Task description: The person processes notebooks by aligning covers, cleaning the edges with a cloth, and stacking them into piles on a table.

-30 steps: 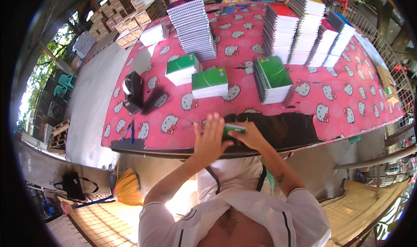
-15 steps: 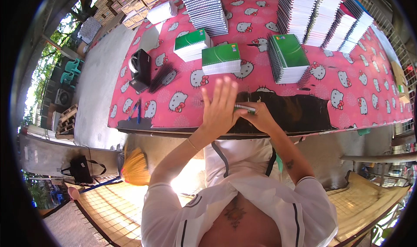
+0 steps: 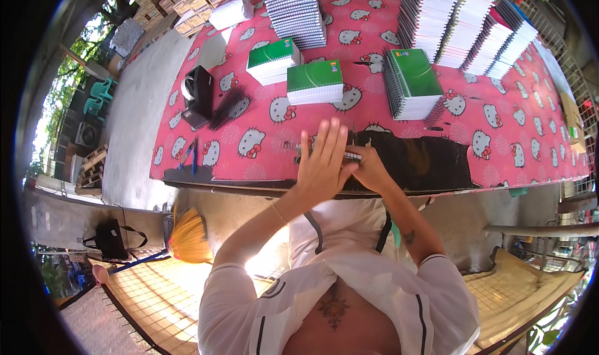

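My left hand (image 3: 321, 161) lies flat, fingers stretched out, across a small notebook (image 3: 353, 156) at the table's front edge. Most of that notebook is hidden under the palm; a pale page edge and a bit of binding show. Wrapped round its right end is my right hand (image 3: 369, 169), its fingers closed. A spiral wire (image 3: 289, 146) pokes out left of my left hand. Just beyond stand two stacks of green-covered page blocks, a nearer one (image 3: 315, 83) and a farther one (image 3: 272, 61). To the right is a stack of spiral-bound green notebooks (image 3: 412, 83).
A black tape dispenser (image 3: 198, 96) sits at the left beside dark loose spiral wires (image 3: 229, 107) and blue pens (image 3: 193, 154). Tall notebook stacks (image 3: 292, 11) rise at the back, with more spiral notebooks (image 3: 427, 18) at back right. A broom (image 3: 190, 236) leans below the table's left.
My left hand has slid slightly right over the notebook, covering the green part that showed before. My right hand keeps its hold. The whole view has shifted a little.
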The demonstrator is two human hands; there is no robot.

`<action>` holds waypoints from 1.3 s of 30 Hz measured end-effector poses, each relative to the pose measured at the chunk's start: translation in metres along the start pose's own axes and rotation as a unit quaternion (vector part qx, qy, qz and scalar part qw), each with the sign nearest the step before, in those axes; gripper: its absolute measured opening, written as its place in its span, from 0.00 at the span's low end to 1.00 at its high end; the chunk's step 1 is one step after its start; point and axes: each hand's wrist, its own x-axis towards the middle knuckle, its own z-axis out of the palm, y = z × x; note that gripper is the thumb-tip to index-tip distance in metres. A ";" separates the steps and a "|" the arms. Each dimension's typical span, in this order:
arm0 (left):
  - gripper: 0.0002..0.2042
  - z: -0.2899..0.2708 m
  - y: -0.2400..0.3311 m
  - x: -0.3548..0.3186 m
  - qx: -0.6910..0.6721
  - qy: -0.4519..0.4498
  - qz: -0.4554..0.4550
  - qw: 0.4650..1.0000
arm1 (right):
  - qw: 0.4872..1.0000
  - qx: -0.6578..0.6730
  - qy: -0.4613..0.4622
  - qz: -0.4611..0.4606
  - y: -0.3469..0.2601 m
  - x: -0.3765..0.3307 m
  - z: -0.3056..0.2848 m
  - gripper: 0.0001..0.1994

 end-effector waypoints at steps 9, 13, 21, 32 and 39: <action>0.14 -0.016 -0.012 0.011 -0.122 0.035 -0.023 0.992 | 0.992 -0.085 0.006 -0.089 -0.022 -0.003 -0.028 0.16; 0.07 -0.014 -0.009 0.017 -0.138 0.093 -0.022 0.986 | 0.999 -0.010 -0.005 -0.045 -0.034 -0.009 -0.057 0.14; 0.08 -0.025 -0.006 0.021 -0.121 0.056 -0.023 0.991 | 0.987 -0.111 -0.022 -0.111 -0.041 0.003 -0.060 0.09; 0.12 -0.064 -0.012 0.159 -0.203 0.296 0.112 0.927 | 0.869 -0.339 0.334 -0.137 -0.070 0.010 -0.153 0.27; 0.14 0.032 -0.022 0.214 -0.412 0.115 0.148 0.892 | 0.916 -0.215 0.331 -0.080 -0.022 0.027 -0.167 0.30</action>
